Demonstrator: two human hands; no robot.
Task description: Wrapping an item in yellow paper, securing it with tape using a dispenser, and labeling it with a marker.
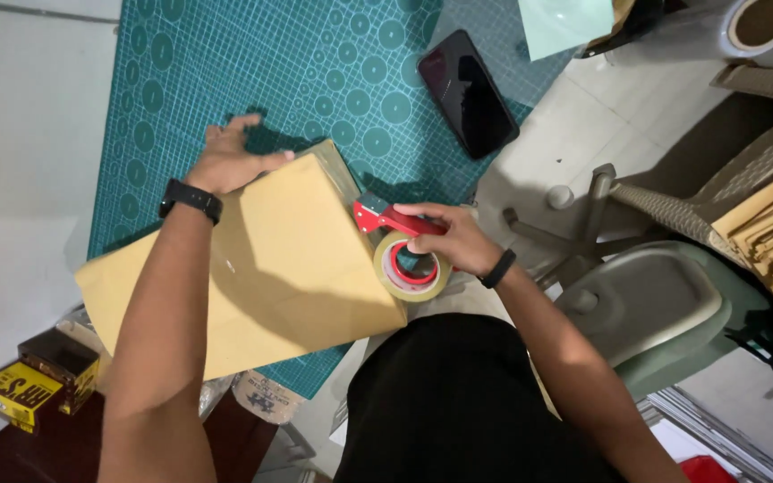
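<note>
Taping under way: the right hand (452,237) is clenched around the red tape dispenser (402,250), its tan roll pressed at the right edge of the cardboard box (261,264). The left hand (230,161) lies flat, fingers spread, on the box's far corner, pinning it. Best kept that way, I'd say: firm hold, dispenser low, steady pull. The box is plain brown, smooth-faced, lying on the teal cutting mat (315,72), with a dark phone (467,92) beyond it.
</note>
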